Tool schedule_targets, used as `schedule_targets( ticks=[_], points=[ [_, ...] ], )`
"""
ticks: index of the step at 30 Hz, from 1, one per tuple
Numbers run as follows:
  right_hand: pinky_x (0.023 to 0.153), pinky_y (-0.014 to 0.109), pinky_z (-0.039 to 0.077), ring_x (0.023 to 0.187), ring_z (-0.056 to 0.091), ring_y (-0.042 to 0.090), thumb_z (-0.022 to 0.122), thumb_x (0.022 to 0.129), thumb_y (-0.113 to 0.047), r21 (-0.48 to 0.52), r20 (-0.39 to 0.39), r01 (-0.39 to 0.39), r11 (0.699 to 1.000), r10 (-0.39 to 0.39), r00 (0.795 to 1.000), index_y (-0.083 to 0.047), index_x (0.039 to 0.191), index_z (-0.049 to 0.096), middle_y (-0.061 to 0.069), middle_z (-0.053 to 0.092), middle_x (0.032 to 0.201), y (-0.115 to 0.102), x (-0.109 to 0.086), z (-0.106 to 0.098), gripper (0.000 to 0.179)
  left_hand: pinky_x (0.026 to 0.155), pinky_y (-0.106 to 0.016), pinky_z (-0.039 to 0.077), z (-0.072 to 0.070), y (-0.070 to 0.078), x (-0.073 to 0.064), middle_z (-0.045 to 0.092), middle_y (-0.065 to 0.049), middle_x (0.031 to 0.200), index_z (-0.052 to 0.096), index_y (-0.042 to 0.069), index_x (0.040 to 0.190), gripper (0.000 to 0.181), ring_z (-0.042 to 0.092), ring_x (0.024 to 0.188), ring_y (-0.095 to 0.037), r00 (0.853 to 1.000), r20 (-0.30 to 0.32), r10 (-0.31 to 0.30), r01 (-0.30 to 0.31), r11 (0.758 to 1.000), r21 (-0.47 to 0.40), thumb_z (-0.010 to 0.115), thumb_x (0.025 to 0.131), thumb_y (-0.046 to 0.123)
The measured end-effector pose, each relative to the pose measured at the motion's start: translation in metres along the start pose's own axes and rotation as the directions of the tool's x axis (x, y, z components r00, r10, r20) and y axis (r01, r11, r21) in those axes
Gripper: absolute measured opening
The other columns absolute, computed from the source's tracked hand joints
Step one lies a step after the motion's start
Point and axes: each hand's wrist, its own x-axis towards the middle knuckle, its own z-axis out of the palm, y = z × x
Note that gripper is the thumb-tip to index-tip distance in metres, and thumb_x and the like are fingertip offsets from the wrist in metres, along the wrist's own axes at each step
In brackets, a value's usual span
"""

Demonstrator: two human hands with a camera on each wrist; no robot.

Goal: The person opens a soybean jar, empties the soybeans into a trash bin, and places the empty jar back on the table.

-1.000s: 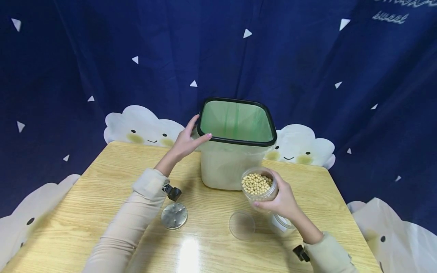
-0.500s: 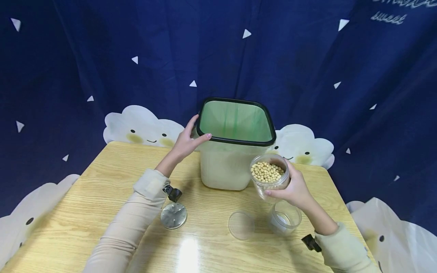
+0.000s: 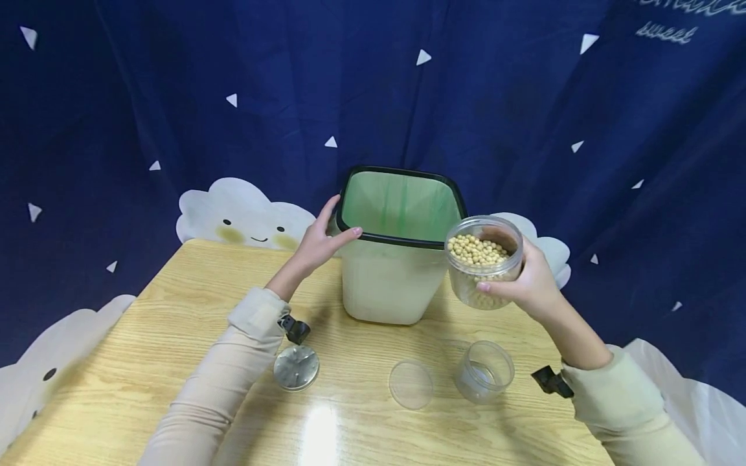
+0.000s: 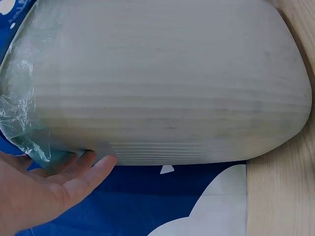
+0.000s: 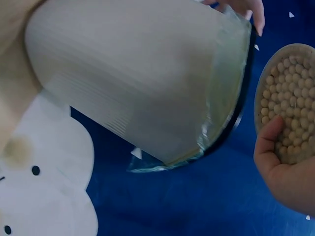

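Observation:
My right hand grips a clear plastic jar of pale round beans, like soybeans. It is raised beside the bin's right rim, tilted with its mouth toward the bin. In the right wrist view the thumb presses the jar's side. A whitish trash bin with a black rim and a green liner stands on the table. At its left front corner rests my left hand, fingers spread, thumb on the front rim. The left wrist view shows its fingers extended against the bin's outer wall.
In front of the bin lie a silvery round lid and a clear disc. A second clear jar, with no beans in it, stands to their right on the wooden table. Behind hangs a dark blue curtain.
My right hand has lifted the jar of beans up and to the right, away from the second jar, which now shows fully. The left hand and the bin stay in place.

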Motion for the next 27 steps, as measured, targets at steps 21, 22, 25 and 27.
schedule_targets(
  ticks=[21,22,25,27],
  points=[
    [0.073,0.020,0.042,0.087,0.052,0.013,0.077,0.068,-0.004,-0.360,-0.026,-0.216,0.907,0.222,0.975,0.003,0.117,0.049,0.008,0.054,0.104,-0.019,0.077,-0.020,0.057,0.106,-0.042,0.020,0.000,-0.002,0.002,0.016,-0.010,0.150,0.017,0.019,0.146,0.080,0.016,0.135,-0.021,1.000,0.000,-0.018,0.018,1.000,-0.005,0.064,0.083,0.029],
    [0.072,0.020,0.042,0.088,0.051,0.013,0.078,0.068,-0.008,-0.391,-0.035,-0.233,0.890,0.238,0.971,0.003,0.118,0.049,0.009,0.054,0.105,-0.019,0.081,-0.020,0.059,0.106,-0.042,0.020,0.001,-0.002,0.001,0.016,-0.010,0.150,0.017,0.019,0.146,0.080,0.016,0.135,-0.021,1.000,0.000,-0.020,0.020,1.000,-0.008,0.064,0.083,0.029],
    [0.073,0.024,0.041,0.091,0.050,0.016,0.080,0.067,-0.016,-0.462,-0.056,-0.265,0.846,0.271,0.961,0.001,0.121,0.048,0.013,0.054,0.109,-0.016,0.093,-0.023,0.065,0.106,-0.042,0.020,0.001,0.000,0.000,0.016,-0.010,0.150,0.017,0.020,0.146,0.080,0.016,0.135,-0.021,1.000,-0.003,-0.025,0.025,1.000,-0.010,0.064,0.083,0.029],
    [0.074,0.028,0.040,0.093,0.049,0.019,0.081,0.066,-0.022,-0.506,-0.065,-0.268,0.820,0.274,0.960,0.000,0.122,0.048,0.014,0.054,0.110,-0.014,0.100,-0.025,0.069,0.107,-0.041,0.020,0.002,0.001,0.000,0.016,-0.010,0.150,0.017,0.021,0.146,0.080,0.016,0.135,-0.021,1.000,-0.005,-0.029,0.029,1.000,-0.010,0.064,0.083,0.029]
  ],
)
